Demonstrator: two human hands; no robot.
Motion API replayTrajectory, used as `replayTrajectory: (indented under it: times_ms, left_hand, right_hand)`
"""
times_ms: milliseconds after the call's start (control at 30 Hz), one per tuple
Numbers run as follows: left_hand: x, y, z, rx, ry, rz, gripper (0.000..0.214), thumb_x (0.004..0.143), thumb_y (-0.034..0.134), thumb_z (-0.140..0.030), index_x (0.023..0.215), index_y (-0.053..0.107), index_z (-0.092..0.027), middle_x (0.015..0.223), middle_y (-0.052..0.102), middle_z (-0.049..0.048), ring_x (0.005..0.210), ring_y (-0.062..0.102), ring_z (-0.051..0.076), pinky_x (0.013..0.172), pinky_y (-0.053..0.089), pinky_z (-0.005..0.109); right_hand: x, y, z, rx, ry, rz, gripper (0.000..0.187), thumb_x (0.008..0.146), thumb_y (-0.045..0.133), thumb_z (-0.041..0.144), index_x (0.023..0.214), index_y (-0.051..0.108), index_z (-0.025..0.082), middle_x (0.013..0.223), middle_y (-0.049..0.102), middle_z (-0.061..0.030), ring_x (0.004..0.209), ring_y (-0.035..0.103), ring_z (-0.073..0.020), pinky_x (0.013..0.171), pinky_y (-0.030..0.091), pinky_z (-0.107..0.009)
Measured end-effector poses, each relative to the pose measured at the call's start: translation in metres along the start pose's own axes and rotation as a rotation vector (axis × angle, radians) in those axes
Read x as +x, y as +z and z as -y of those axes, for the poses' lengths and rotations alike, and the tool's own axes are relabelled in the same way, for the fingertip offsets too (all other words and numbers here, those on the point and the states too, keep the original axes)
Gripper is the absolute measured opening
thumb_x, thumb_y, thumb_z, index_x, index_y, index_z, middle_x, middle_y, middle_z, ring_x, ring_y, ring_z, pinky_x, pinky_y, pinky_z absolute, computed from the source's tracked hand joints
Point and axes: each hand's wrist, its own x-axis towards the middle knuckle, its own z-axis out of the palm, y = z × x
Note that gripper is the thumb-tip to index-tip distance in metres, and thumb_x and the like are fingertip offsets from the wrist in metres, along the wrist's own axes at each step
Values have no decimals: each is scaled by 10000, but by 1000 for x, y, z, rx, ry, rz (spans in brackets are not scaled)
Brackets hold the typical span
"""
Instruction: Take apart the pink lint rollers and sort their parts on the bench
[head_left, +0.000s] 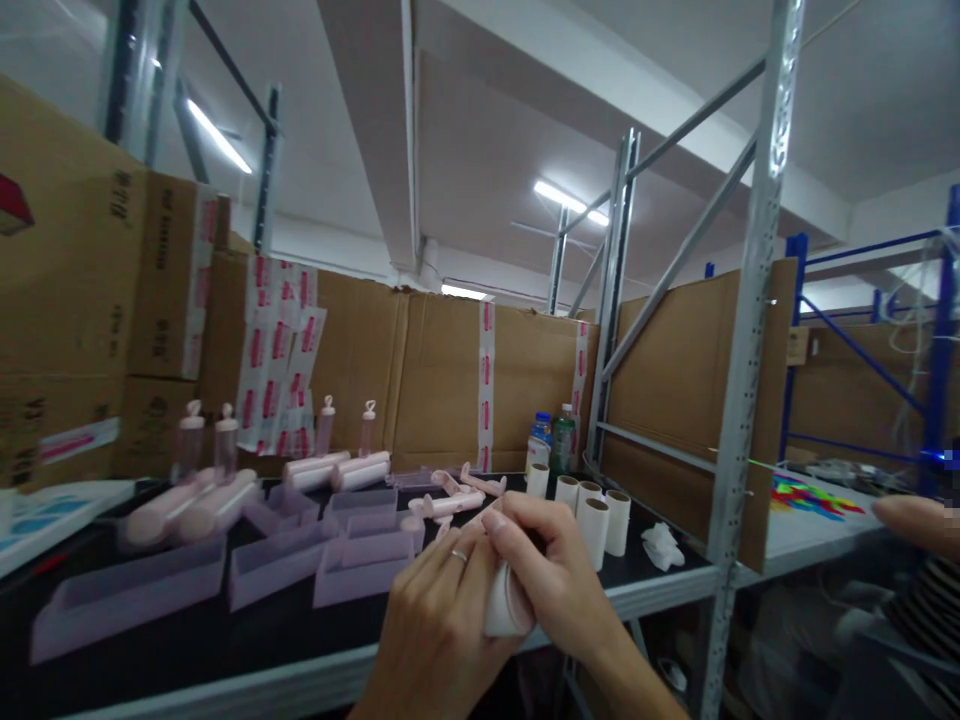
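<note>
A smooth white cylindrical roll [504,605], long axis roughly upright and tilted slightly, is clasped between the left hand [435,620] and right hand [551,570], both closed around it.

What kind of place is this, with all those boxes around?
Probably a small factory packing bench: stacked brown cardboard cartons, grey metal shelving racks, and rows of pink plastic roller handles on the black worktable.

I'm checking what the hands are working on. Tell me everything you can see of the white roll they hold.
The white roll looks like a paper-wrapped cylinder with a pinkish round end facing the camera. Both hands clasp it just above the table's near edge: the left hand cups it from the left, and the right hand wraps over its top. The hands hide most of it; its far end is out of sight.
</note>
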Motion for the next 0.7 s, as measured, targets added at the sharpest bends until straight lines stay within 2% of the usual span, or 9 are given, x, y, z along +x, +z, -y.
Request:
replayTrajectory:
  times_ms: [67, 167, 233, 333, 433, 533, 633, 700]
  left_hand:
    - [-1, -1, 3, -136, -100, 85, 301, 908, 655, -329, 1153, 604, -161, 946, 766, 115, 827, 763, 281, 703, 597, 365]
    - [0, -4, 10, -406, -366, 246, 363, 809, 796, -333, 1104, 634, -197, 917, 769, 55, 753, 738, 242, 612, 534, 303]
    - [6, -4, 18, -615, -535, 261, 350, 787, 831, -351, 1048, 651, -205, 887, 751, 25, 737, 703, 208, 620, 508, 277]
    - [20, 8, 34, -888, -693, 175, 310, 752, 869, -365, 890, 651, -193, 803, 679, -6, 718, 625, 155, 642, 479, 238]
    - [32, 34, 49, -1109, -919, -24, 384, 671, 918, -364, 796, 606, -180, 716, 607, -31, 636, 568, 120, 597, 454, 216]
    - [36, 56, 61, -1264, -1128, -179, 430, 786, 773, -559, 888, 570, -194, 732, 606, -24, 565, 576, 133, 548, 477, 251]
    - [29, 61, 68, -1300, -1176, -192, 495, 892, 529, -676, 989, 551, -191, 798, 630, 15, 631, 647, 183, 622, 551, 327]
    - [18, 58, 68, -1269, -1200, -206, 482, 911, 518, -654, 1065, 539, -198, 862, 648, 28, 735, 681, 197, 708, 569, 339]
  right_hand:
    - [3, 1, -1, 3, 36, 10, 457, 983, 531, 391, 601, 367, 202, 610, 333, 33, 619, 344, -129, 594, 260, -287]
    - [11, 1, -7, 36, 87, 32, 431, 966, 537, 420, 611, 444, 193, 635, 395, 21, 645, 377, -134, 592, 278, -273]
    - [20, 2, -17, 63, 136, 40, 436, 941, 545, 442, 597, 446, 193, 614, 382, 26, 615, 350, -125, 569, 261, -268]
    - [39, 1, -38, 82, 241, 22, 447, 889, 543, 481, 565, 395, 210, 554, 315, 47, 547, 279, -108, 525, 206, -268]
    - [57, -1, -59, 33, 281, -5, 431, 858, 536, 501, 558, 429, 210, 529, 330, 51, 526, 284, -108, 517, 196, -266]
    - [64, -8, -68, -7, 263, -44, 457, 852, 550, 508, 536, 392, 218, 517, 296, 57, 533, 265, -105, 530, 183, -273]
    - [51, -20, -61, -69, 230, -119, 469, 883, 542, 497, 561, 333, 226, 544, 259, 57, 549, 245, -105, 546, 164, -281]
    - [35, -30, -51, -151, 191, -189, 474, 919, 530, 476, 574, 326, 222, 556, 256, 52, 549, 250, -106, 551, 161, -288]
